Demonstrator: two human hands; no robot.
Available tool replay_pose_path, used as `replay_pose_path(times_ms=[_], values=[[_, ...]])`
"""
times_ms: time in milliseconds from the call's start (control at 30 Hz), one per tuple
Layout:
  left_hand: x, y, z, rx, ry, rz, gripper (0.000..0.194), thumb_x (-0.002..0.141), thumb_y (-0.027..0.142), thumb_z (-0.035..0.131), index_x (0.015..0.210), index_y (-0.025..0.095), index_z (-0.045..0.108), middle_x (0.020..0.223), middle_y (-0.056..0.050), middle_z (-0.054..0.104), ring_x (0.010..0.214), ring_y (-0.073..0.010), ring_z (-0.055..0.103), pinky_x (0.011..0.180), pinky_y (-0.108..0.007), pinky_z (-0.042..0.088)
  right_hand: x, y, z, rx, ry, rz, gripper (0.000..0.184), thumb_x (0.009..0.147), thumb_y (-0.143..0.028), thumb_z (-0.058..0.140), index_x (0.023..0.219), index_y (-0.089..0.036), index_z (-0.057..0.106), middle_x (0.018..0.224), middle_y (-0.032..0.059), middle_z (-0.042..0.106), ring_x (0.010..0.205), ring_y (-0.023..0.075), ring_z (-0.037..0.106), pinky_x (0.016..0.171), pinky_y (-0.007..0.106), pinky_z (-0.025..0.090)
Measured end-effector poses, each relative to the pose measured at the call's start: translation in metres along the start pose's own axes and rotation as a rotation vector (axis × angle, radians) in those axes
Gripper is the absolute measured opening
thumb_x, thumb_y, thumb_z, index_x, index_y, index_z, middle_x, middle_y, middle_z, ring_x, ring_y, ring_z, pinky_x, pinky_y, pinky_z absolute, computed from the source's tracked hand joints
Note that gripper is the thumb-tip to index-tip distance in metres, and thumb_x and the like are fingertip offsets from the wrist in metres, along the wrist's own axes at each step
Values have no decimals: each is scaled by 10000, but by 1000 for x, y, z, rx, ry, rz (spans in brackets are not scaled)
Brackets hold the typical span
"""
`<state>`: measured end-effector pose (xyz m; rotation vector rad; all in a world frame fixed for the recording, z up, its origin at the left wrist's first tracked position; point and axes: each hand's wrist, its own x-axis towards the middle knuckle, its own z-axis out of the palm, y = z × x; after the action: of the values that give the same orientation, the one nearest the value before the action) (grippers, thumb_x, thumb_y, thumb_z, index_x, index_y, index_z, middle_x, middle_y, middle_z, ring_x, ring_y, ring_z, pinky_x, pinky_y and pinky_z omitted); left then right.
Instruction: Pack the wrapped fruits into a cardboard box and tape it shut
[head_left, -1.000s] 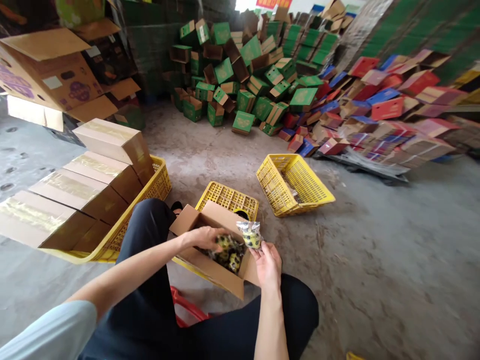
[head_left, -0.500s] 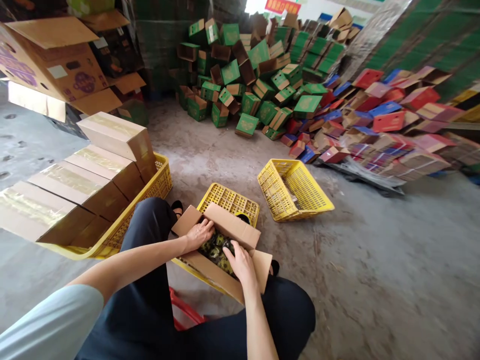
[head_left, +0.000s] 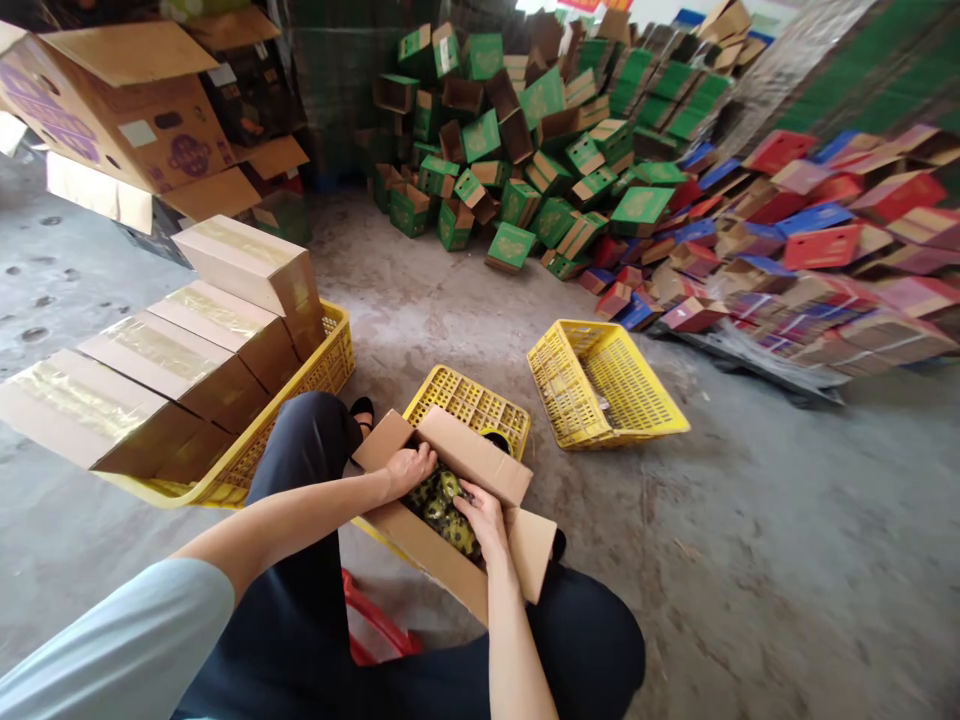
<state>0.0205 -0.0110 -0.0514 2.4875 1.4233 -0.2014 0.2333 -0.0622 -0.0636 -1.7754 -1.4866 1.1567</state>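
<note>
we're touching yellow-and-black packets inside cardboard carton with right hand, no longer raising one | we're keeping left hand inside | fingertips obscured, both grips: can't tell

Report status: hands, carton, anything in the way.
Left hand at left end of open carton, grip unclear. Right hand at yellow-and-dark packets inside, grip unclear. Flaps splayed outward; hands partly cover the opening.

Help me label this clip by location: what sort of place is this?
Probably a packing area or warehouse: taped cartons stand in a yellow crate, green boxes lie heaped beyond, and an open carton holds small patterned items.
</note>
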Motion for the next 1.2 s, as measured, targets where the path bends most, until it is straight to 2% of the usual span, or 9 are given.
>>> replay_pose_path(times_ms=[267,433,533,633,700,800,967,1100,1200], values=[[-4,-1,-4,2,23,6,315,965,82,421,1223,86,601,1103,-227,630,855,-258,703,719,-342,548,-3,-16,3,-173,47,-37,343,752,-287,708,1086,-243,769,1057,45,810,1015,262,758,953,402,565],[-3,-2,-10,3,15,-5,379,943,24,393,1262,93,586,1165,-224,630,899,-256,716,791,-375,569,-32,-50,18,-368,95,-17,291,859,-369,690,1077,-202,785,1011,165,803,987,342,759,897,442,550],[-4,-1,-18,-7,8,-20,350,949,58,441,1270,86,577,1167,-219,631,937,-259,717,822,-371,574,-55,-78,41,-795,-25,-87,394,956,-479,598,911,-143,798,927,249,784,937,361,762,871,441,537],[-14,3,-26,-27,1,-36,308,965,150,502,1256,95,585,1169,-214,628,954,-261,717,831,-360,578,-68,-89,50,-819,-60,-126,401,1004,-433,531,929,-147,801,931,226,788,1011,343,745,969,457,499],[-23,8,-29,-51,-2,-33,299,995,250,505,1249,122,596,1223,-212,612,989,-262,712,859,-362,573,-72,-82,38,-776,-50,-160,339,1008,-376,525,1136,-178,768,1059,183,787,1113,315,713,1033,451,475],[-30,19,-28,-100,-47,-23,393,994,449,534,1242,156,620,1188,-182,656,1010,-284,717,874,-377,571,-74,-60,3,-647,-45,-212,469,962,-268,566,1424,-194,599,1376,137,675,1307,267,609,1083,376,472],[-20,33,-21,-170,-171,-27,400,941,503,613,1172,189,704,972,-136,754,957,-305,748,824,-359,583,-75,-35,-27,-714,-172,-133,492,840,-92,619,1313,-206,691,1309,100,722,1215,269,672,1066,329,486],[-22,27,-18,-185,-177,-7,382,902,476,674,1186,221,706,1012,-111,762,971,-291,747,814,-329,583,-68,-30,-24,-744,-135,-122,389,885,-114,577,1213,-240,744,1207,75,770,1144,257,710,1019,319,514],[-27,20,-21,-160,-134,0,351,962,411,591,1229,198,671,1033,-128,734,950,-293,744,789,-340,582,-55,-26,-24,-765,-52,-106,395,939,-127,496,1254,-202,721,1279,127,732,1195,265,687,1029,343,510]])
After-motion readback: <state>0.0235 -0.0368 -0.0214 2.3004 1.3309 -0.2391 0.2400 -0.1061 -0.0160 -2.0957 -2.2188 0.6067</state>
